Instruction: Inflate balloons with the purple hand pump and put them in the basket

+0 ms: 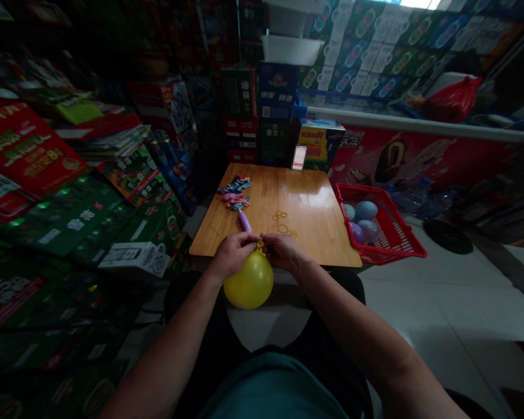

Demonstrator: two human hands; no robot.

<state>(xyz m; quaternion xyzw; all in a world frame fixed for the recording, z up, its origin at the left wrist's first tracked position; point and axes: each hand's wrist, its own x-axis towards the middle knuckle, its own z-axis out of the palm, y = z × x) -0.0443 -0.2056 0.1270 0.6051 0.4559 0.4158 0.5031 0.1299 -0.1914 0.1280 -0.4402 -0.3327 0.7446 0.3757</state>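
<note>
An inflated yellow balloon [248,284] hangs over my lap, just in front of the near edge of a small wooden table [314,215]. My left hand [231,254] and my right hand [283,251] are both closed, pinching the balloon's neck from either side. On the table lie a pile of uninflated coloured balloons [234,192], a purple tube-shaped object that may be a pump [245,221] and several rubber bands [282,222].
A red plastic basket [397,240] right of the table holds several inflated pale blue and purple balloons [361,220]. Stacked printed cartons [74,192] crowd the left side and back. A chest freezer [419,152] stands at the back right. Light tiled floor [454,308] lies to the right.
</note>
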